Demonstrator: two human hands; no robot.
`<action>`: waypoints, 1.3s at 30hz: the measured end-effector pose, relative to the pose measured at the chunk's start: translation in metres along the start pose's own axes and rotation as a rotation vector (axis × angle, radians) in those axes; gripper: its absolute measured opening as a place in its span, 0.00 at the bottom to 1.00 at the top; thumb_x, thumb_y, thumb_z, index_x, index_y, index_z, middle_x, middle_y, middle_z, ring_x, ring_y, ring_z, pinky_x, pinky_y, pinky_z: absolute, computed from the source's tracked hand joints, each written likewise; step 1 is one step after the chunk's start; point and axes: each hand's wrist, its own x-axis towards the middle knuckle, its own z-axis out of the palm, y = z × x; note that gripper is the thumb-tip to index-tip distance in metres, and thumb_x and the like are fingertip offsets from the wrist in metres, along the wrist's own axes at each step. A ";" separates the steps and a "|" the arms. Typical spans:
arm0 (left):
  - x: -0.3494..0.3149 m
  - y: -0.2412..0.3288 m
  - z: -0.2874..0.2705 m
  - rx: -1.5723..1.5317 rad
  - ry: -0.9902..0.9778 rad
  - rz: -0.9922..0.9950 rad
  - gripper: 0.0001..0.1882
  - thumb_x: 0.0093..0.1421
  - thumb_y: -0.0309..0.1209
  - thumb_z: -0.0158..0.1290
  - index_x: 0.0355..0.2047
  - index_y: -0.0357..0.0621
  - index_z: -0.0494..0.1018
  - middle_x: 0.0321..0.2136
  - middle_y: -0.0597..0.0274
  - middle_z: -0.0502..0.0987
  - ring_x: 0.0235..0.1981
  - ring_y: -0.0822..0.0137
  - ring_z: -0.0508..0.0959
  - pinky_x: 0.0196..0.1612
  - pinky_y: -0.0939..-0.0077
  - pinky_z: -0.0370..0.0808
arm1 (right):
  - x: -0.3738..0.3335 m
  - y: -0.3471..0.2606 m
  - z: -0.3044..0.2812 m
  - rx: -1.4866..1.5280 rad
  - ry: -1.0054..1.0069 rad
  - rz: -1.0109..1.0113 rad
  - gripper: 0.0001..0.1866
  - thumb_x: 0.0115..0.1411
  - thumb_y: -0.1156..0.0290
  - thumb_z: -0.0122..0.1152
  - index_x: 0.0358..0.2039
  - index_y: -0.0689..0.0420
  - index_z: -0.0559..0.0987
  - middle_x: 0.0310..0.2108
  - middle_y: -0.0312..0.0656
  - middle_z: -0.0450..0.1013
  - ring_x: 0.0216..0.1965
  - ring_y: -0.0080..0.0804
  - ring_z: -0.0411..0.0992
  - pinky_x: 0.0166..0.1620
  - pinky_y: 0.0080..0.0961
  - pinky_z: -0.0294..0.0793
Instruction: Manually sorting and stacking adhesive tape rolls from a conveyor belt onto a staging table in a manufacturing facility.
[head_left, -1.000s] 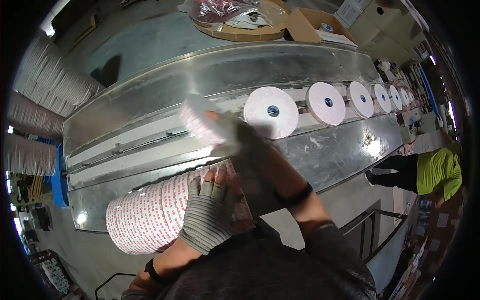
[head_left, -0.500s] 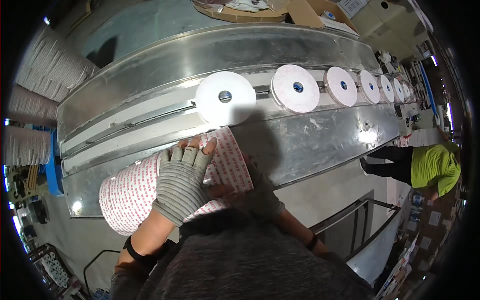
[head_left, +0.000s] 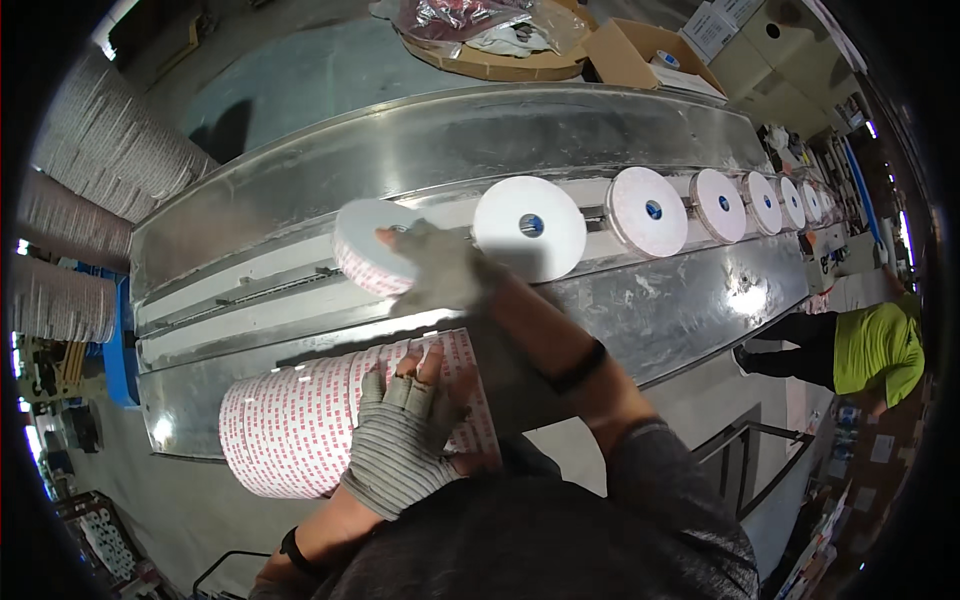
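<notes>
A long stack of white rolls with red print [head_left: 290,425] lies sideways along the near edge of the metal table, close to my body. My left hand [head_left: 405,430], in a grey fingerless glove, grips this stack near its right end, fingers curved over the top. Out over the middle channel, my right hand [head_left: 445,265] holds a single roll [head_left: 375,240] by its right side; it is tilted, with its printed rim toward me. Motion smears that hand, and part of the roll is hidden behind it. Just right of it, a white roll [head_left: 510,205] stands in the channel.
Further rolls with blue cores [head_left: 650,210] run in a row rightward along the metal table [head_left: 650,290]. Beyond it are a cardboard box [head_left: 640,60] and plastic wrapping [head_left: 450,25]. Tall roll stacks [head_left: 110,140] stand left. A person in a bright green top [head_left: 875,345] is at right.
My right hand has left the stack's end and moved up over the channel with one roll. My left hand stays on the stack. The whole view has shifted slightly.
</notes>
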 end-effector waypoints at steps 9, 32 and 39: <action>-0.061 -0.063 -0.019 0.145 0.104 -0.097 0.51 0.48 0.72 0.48 0.63 0.48 0.63 0.60 0.46 0.64 0.59 0.44 0.64 0.58 0.41 0.58 | -0.112 0.034 0.053 0.832 0.390 0.131 0.35 0.54 0.61 0.68 0.59 0.63 0.69 0.56 0.52 0.68 0.57 0.42 0.68 0.59 0.34 0.68; -0.008 -0.104 -0.078 -0.372 -0.073 -0.129 0.61 0.38 0.62 0.64 0.67 0.42 0.55 0.54 0.40 0.72 0.57 0.47 0.72 0.61 0.59 0.67 | -0.074 -0.030 0.009 1.452 0.847 0.241 0.37 0.62 0.45 0.57 0.63 0.58 0.63 0.54 0.45 0.70 0.54 0.37 0.70 0.56 0.39 0.72; 0.055 -0.135 -0.070 -0.493 0.238 0.040 0.59 0.44 0.45 0.67 0.70 0.39 0.46 0.53 0.42 0.69 0.56 0.47 0.70 0.59 0.61 0.67 | -0.005 -0.060 0.034 1.400 0.691 0.200 0.31 0.64 0.46 0.56 0.56 0.60 0.70 0.51 0.39 0.70 0.50 0.27 0.71 0.52 0.30 0.73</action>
